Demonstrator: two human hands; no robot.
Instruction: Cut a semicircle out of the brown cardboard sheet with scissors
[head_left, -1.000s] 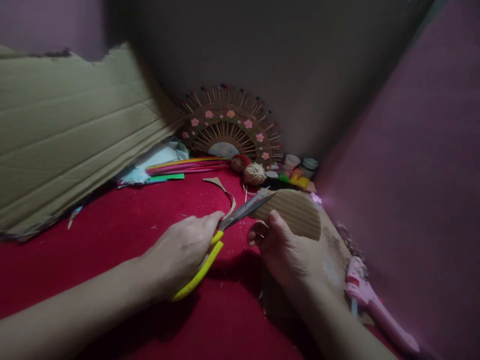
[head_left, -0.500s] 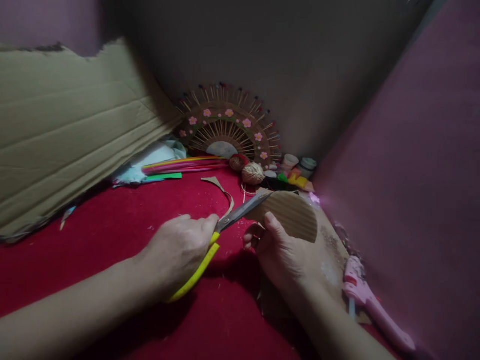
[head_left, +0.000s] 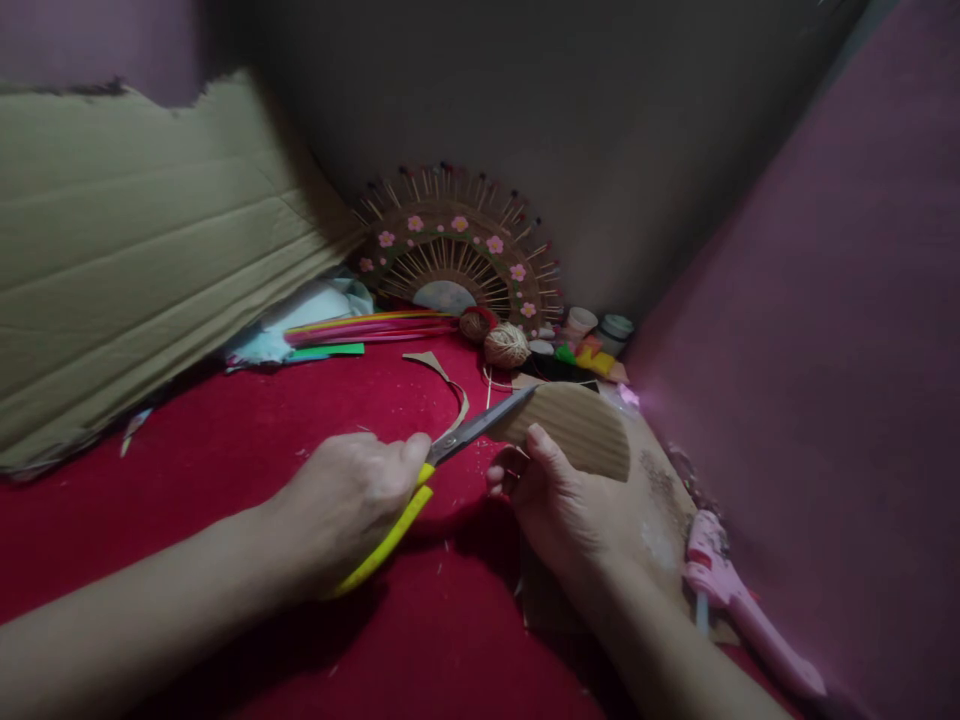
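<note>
My left hand (head_left: 360, 500) is closed round the yellow handles of a pair of scissors (head_left: 469, 430). Their blades look nearly closed, with the tips at the upper left edge of a rounded piece of corrugated cardboard (head_left: 589, 430). My right hand (head_left: 562, 505) pinches that piece from below, its thumb on the near face; the fingers behind are partly hidden. A thin curved cardboard offcut (head_left: 431, 365) lies just beyond the scissors on the red cloth (head_left: 360, 405).
A stick fan with pink flowers (head_left: 450, 240) stands against the back wall, with twine balls (head_left: 506, 345) and small tubs (head_left: 615, 330) in front. Coloured strips (head_left: 375, 328) lie to their left. A large cardboard sheet (head_left: 150, 250) leans at left; a pink glue gun (head_left: 742, 600) lies at right.
My left hand and the scissors have shifted slightly left. The cardboard piece has moved slightly left in my right hand, which stays nearly still.
</note>
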